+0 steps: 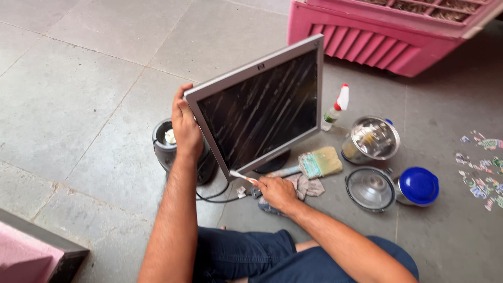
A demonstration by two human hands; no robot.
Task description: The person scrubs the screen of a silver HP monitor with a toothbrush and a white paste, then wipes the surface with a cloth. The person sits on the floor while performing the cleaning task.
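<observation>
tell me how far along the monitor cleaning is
Done: the brush, cloth and spray bottle lie on the floor close by. In hand: the left hand grips the tilted monitor by its edge, and the right hand holds a toothbrush at the lower bezel. Left: the screen is streaked all over, so it probably needs wiping.

Grey stone-tile floor, pink cooler

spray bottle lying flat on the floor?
No, the spray bottle stands upright on the floor behind the monitor.
</observation>
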